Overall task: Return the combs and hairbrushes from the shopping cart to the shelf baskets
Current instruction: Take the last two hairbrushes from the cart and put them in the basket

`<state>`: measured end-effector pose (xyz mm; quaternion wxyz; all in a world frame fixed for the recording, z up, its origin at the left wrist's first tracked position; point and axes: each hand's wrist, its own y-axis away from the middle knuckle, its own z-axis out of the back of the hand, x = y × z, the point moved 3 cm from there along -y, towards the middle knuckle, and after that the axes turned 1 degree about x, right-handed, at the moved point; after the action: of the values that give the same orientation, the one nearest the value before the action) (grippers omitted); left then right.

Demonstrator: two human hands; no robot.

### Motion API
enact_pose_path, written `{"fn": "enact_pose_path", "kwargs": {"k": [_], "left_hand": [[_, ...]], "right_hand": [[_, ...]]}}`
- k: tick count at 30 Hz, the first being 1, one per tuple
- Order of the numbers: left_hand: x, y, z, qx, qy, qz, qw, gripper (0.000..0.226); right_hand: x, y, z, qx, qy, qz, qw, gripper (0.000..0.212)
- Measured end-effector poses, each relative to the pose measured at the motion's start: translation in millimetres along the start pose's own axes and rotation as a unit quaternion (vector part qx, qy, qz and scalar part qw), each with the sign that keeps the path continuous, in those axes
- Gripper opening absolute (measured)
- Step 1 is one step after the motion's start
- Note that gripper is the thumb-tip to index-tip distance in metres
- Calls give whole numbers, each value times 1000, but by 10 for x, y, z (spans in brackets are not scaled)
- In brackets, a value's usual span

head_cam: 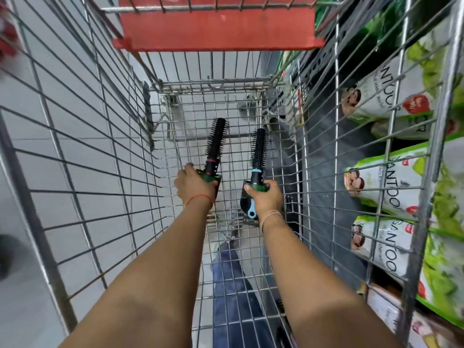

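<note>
**Hands deep in the cart, one round brush in each**

Arms reach down together into the wire shopping cart (105,136); each hand grips a round hairbrush by its handle, bristle heads pointing away toward the cart's far end.

The left hand (194,185) is clenched around a black brush with a pink band (216,144) at the neck; a green and black card tag sits under the fingers at the handle; a red thread circles that wrist.

The right hand (267,198) is wrapped round a black brush with a light blue band (259,151); its light blue handle end pokes out below the palm, near the wrist; a thin pale band lies on this wrist.

Both brushes are inside the cart, close above its mesh floor, side by side but apart; whether they touch the mesh I cannot tell.

A red plastic flap (218,23) hangs across the cart's top edge; beyond the right wall, green and white packets (391,187) lie stacked on a shelf.
</note>
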<state>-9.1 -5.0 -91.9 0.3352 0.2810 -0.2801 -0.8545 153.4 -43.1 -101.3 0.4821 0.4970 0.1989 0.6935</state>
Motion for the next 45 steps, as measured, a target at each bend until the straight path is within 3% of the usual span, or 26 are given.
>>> {"fn": "enact_pose_path", "kwargs": {"k": [3,5,7,11,14,16,19,22,26,30,32,35,38,43,45], "left_hand": [[-86,-53,30,78,97,58,991,48],[-130,55,93,128,260,107,951,44],[-192,250,177,197,377,105,899,45],[-581,519,609,245,415,-10,876,42],[-942,767,956,296,378,-109,870,49],[-1081,1001,1142,344,342,-179,856,41],[-1212,1496,1471,404,284,-287,821,25],[-1405,2220,1789,455,263,-376,763,20],[-1658,3427,1992,544,304,-384,681,24],[-1684,4480,1923,597,226,-426,642,27],[-1674,4864,1781,590,170,-462,640,29],[-1735,5270,1554,545,117,-519,649,17],[-1859,5476,1308,456,99,-588,661,45],[-1955,5558,882,364,-47,-649,667,44],[-1997,5513,739,343,-70,-649,675,44]], "right_hand": [[81,-25,80,38,2,-14,999,47],[179,28,176,62,13,-20,998,47],[289,192,282,64,-3,-9,998,40],[546,698,459,-6,-93,74,993,45],[815,1170,626,-81,-158,133,975,42],[948,1514,765,-144,-190,171,956,47],[1022,2175,976,-253,-246,219,910,48],[979,2900,1288,-388,-290,265,834,41],[849,3782,1907,-501,-343,293,739,42],[452,4457,2619,-590,-400,294,637,55],[170,4661,2920,-615,-409,280,613,56],[-198,4765,3308,-629,-420,239,609,45],[-398,4689,3618,-620,-425,211,625,31],[-409,4352,3877,-562,-413,154,700,18],[-367,4194,3898,-541,-402,123,729,23]]}}
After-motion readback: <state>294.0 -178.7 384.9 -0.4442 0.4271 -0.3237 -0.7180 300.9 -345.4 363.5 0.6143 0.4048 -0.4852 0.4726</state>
